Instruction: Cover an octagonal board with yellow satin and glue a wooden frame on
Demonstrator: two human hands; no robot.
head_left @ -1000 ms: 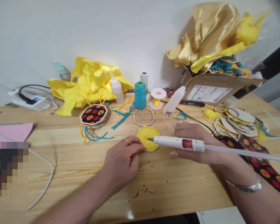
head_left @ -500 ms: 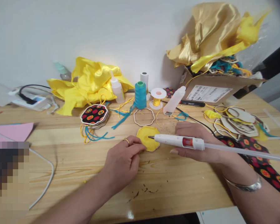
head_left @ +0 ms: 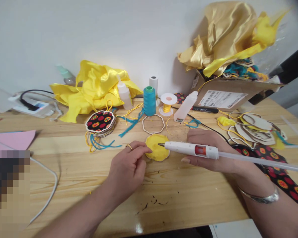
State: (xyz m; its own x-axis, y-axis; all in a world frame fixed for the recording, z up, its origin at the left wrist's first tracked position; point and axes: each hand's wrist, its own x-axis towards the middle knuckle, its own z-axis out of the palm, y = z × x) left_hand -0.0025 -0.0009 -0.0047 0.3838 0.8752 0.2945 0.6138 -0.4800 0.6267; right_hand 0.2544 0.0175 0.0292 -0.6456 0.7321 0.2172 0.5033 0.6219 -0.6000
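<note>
A yellow fabric-covered scalloped piece [head_left: 158, 152] lies flat on the wooden table. My left hand [head_left: 129, 165], a ring on one finger, is at its left edge; the index fingertip touches the rim and the thumb is apart from it. In my right hand [head_left: 208, 142] is a white pen-style hot glue gun [head_left: 183, 148], its dark metal tip over the middle of the yellow piece. A long translucent glue stick [head_left: 253, 160] trails from the gun's back end past my wrist. Just behind the yellow piece lies a thin scalloped wooden frame [head_left: 153, 124].
A stack of patterned scalloped pieces [head_left: 100, 121] with cords sits left. Behind stand a teal thread cone [head_left: 149, 101], a yellow thread spool [head_left: 167, 107] and squeeze bottles [head_left: 186, 107]. At the right are a filled cardboard box [head_left: 223, 94], wooden frames [head_left: 250, 130] and patterned fabric [head_left: 283, 178].
My left hand has shifted slightly left, its thumb and curled fingers drawing back from the yellow piece. The glue gun and my right hand stay almost where they were.
</note>
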